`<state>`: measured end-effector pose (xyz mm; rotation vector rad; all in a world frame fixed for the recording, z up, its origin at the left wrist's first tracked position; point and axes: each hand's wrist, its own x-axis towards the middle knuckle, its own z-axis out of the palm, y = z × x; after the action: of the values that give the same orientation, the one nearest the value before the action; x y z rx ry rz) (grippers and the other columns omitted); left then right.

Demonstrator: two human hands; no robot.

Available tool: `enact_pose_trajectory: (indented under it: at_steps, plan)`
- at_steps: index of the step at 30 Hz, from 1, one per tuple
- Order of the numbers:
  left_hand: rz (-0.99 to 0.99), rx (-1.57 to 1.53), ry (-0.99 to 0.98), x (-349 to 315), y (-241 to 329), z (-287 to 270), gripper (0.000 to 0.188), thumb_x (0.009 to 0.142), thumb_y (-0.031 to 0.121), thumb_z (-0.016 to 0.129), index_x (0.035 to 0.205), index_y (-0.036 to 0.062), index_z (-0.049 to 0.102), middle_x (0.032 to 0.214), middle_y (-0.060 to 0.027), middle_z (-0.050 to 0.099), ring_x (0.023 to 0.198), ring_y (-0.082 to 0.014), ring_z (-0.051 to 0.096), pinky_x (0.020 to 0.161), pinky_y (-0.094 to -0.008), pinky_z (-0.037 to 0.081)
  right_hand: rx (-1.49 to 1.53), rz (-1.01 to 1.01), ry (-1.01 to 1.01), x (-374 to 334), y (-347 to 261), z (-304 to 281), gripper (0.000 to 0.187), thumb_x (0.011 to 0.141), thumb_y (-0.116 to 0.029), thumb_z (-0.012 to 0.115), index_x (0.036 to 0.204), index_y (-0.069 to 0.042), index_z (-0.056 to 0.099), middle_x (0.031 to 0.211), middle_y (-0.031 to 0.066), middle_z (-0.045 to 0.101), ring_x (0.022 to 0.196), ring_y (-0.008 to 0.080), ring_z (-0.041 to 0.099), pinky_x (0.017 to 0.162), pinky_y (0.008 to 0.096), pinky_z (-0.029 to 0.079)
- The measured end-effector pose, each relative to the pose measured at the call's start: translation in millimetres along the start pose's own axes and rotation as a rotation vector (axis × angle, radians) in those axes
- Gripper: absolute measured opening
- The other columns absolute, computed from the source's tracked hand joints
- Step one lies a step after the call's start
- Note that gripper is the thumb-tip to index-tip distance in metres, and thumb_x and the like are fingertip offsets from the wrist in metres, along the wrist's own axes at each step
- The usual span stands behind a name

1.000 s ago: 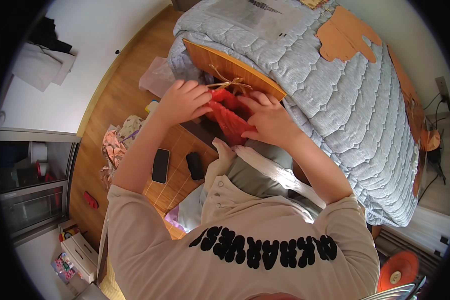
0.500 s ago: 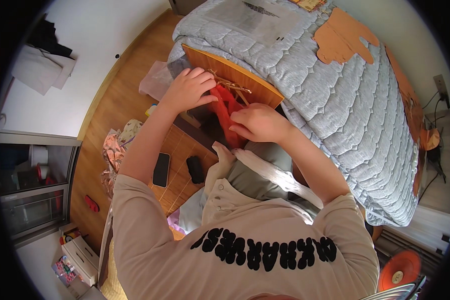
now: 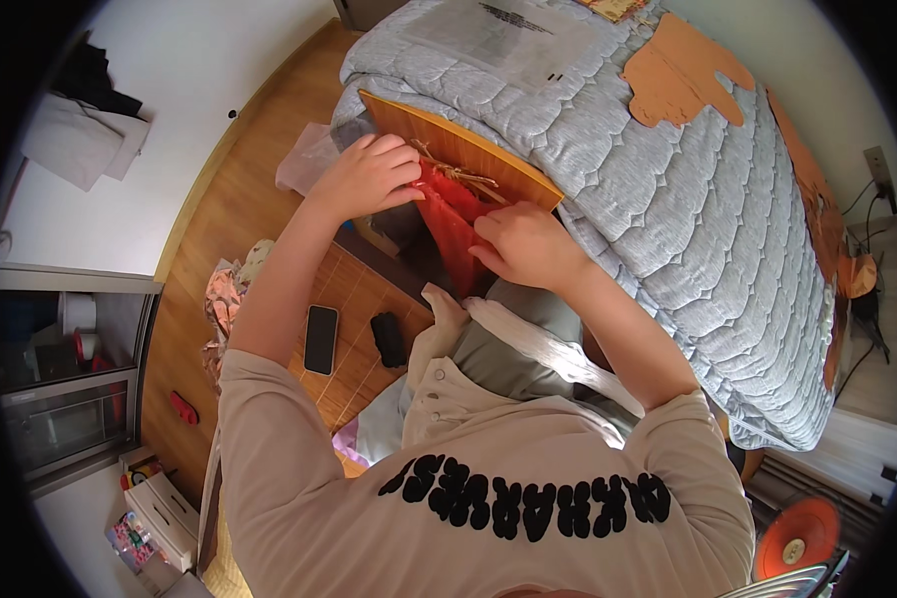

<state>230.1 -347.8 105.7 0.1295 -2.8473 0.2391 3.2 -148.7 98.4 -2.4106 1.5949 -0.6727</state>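
- The red bag (image 3: 450,234) hung between the person's two hands, in front of a wooden panel (image 3: 458,135) and just beyond the legs, its mouth spread and its sides creased.
- It looked like thin plastic film, so it would likely have been light, limp and rather slippery, folding wherever it was not held and perhaps tearing if pulled hard at one spot.
- Tan twig-like pieces (image 3: 463,179) showed at the far side of the mouth; they looked stiff, dry and brittle, with ends that might have pierced the film. Whether they lay inside the bag or behind it could not be told.
- The rim seemed the best place to take hold, at two well-parted points, with several folds gathered under the thumb and clear of the twig ends.
- The left hand (image 3: 371,176) had its fingers curled in toward the thumb, closed on the rim's left side.
- The right hand (image 3: 530,244) was bunched nearly into a fist, gripping the rim's right side; its fingertips were partly hidden.
- Farther out, a phone (image 3: 320,339) and a black case (image 3: 388,339) lay near each other left of the legs, while a quilted bed (image 3: 668,229) stood beyond the panel.
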Motion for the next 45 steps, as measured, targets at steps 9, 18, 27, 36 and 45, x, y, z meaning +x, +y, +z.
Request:
enact_pose_trajectory:
  at_steps: [9, 18, 27, 36, 45]
  plan:
    - [0.016, -0.086, 0.001, -9, 17, 5, 0.027, 0.087, 0.037, 0.072, 0.095, 0.0125, 0.064, 0.109, 0.002, 0.063, 0.11, -0.0209, 0.057, 0.093, -0.0375, 0.046, 0.004, -0.19, 0.065, -11, 5, 9, 0.02, 0.084, -0.02, 0.075, 0.076, -0.003, 0.068, 0.099, 0.0082, 0.065, 0.116, 0.0284, 0.062, 0.117, 0.0556, 0.036]
    - [-0.044, -0.297, 0.056, -19, 42, 24, 0.021, 0.087, 0.026, 0.074, 0.089, 0.0093, 0.062, 0.103, -0.0024, 0.062, 0.097, -0.0251, 0.061, 0.082, -0.0384, 0.053, -0.08, -0.061, 0.096, -23, 12, 20, 0.024, 0.088, -0.026, 0.071, 0.079, -0.005, 0.068, 0.105, 0.0077, 0.065, 0.111, 0.0293, 0.061, 0.108, 0.0477, 0.045]
    - [-0.09, -0.276, 0.095, -29, 65, 48, 0.022, 0.086, 0.023, 0.076, 0.085, 0.0084, 0.06, 0.095, -0.0035, 0.06, 0.09, -0.025, 0.061, 0.078, -0.0373, 0.053, -0.159, 0.079, -0.024, -34, 14, 46, 0.016, 0.087, -0.023, 0.071, 0.091, -0.008, 0.068, 0.126, 0.008, 0.064, 0.114, 0.0283, 0.058, 0.098, 0.0425, 0.049]
    - [-0.074, -0.143, -0.015, -34, 74, 48, 0.022, 0.087, 0.03, 0.073, 0.089, 0.013, 0.061, 0.095, -0.0007, 0.059, 0.096, -0.0216, 0.059, 0.085, -0.0363, 0.048, -0.281, 0.015, -0.056, -42, 20, 57, 0.019, 0.087, -0.022, 0.07, 0.1, -0.009, 0.069, 0.135, 0.008, 0.06, 0.125, 0.0277, 0.053, 0.105, 0.0421, 0.046]
    - [-0.092, -0.154, -0.07, -49, 87, 61, 0.03, 0.089, 0.029, 0.072, 0.115, 0.0147, 0.065, 0.111, -0.0005, 0.063, 0.102, -0.0214, 0.061, 0.087, -0.0372, 0.048, -0.089, 0.081, -0.029, -57, 12, 44, 0.034, 0.086, -0.019, 0.073, 0.117, -0.008, 0.069, 0.135, 0.0104, 0.061, 0.126, 0.0292, 0.054, 0.106, 0.044, 0.046]
